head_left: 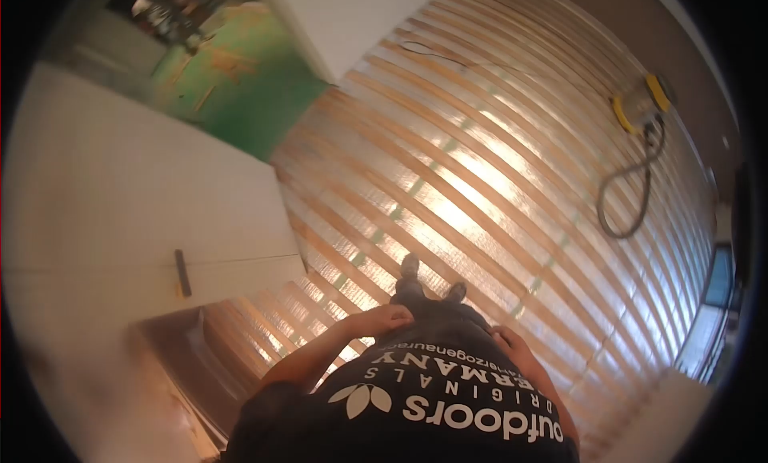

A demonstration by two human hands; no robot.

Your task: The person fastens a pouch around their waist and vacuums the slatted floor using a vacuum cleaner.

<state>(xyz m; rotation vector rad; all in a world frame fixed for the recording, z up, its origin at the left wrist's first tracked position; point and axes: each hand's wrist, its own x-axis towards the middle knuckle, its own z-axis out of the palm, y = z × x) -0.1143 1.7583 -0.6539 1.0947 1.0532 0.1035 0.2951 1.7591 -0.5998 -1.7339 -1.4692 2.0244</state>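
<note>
My left hand [387, 319] is at the front of my dark trousers, its fingers curled. Whether anything is inside them is hidden. On the other side, my right hand [507, 340] hangs close to my hip, partly covered by my black printed shirt [448, 391], and its fingers are hard to see. Both my shoes [410, 265] stand on the floor of wooden battens [448, 183] laid over shiny silver foil.
A yellow-and-grey vacuum-like machine [642, 105] with a looped dark hose [602, 199] stands at the far right. A thin black cable [432, 55] crosses the battens. White walls [160, 199] flank an opening onto a green floor [240, 103] with wood scraps.
</note>
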